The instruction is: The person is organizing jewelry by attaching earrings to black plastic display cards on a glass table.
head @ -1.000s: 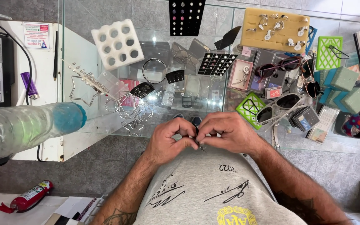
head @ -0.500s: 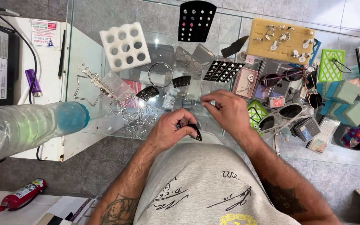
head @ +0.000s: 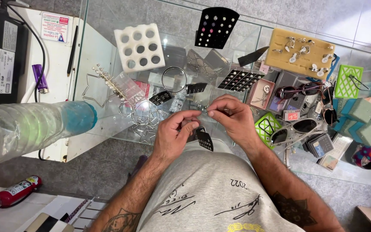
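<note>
Pinching a tiny silver earring between both hands above the glass worktop | right hand fingertips clamped on it | left hand steadying, small black card tucked underneath

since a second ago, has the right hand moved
Yes. The right hand has moved up over the glass counter, away from the shirt edge toward the hoop ring.

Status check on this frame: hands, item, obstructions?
Left hand holding small black earring card. Right hand pinching tiny silver earring. Nothing between them.
</note>
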